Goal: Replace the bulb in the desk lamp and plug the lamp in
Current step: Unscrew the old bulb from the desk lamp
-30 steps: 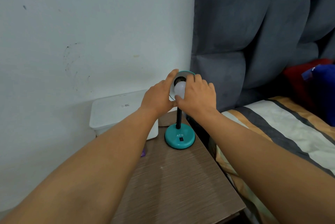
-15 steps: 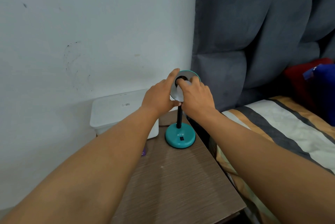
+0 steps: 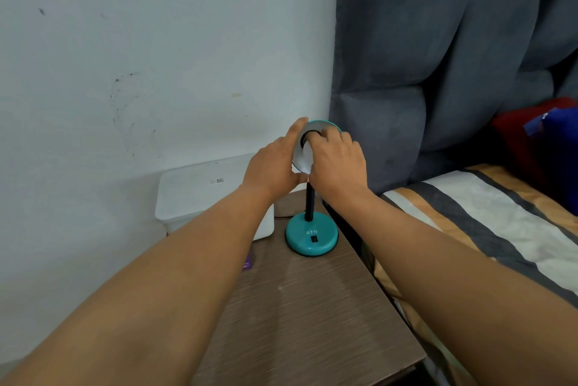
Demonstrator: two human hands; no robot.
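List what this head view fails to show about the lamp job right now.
- Bulb: mostly covered by the right hand; how far it sits in the socket is hidden.
- Lamp shade: its left rim is behind the left hand.
- Plug and outlet: not in view; only a dark bit of cord shows behind the lamp base.
- White box label: too small to read.
- Purple item: mostly hidden by the left forearm.

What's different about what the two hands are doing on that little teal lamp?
The left hand cups the outer edge of the lamp shade with its fingers spread, while the right hand reaches into the shade's opening. The left hand grips only the shade; the right hand covers the white bulb. Both are on the lamp head, above the teal base.
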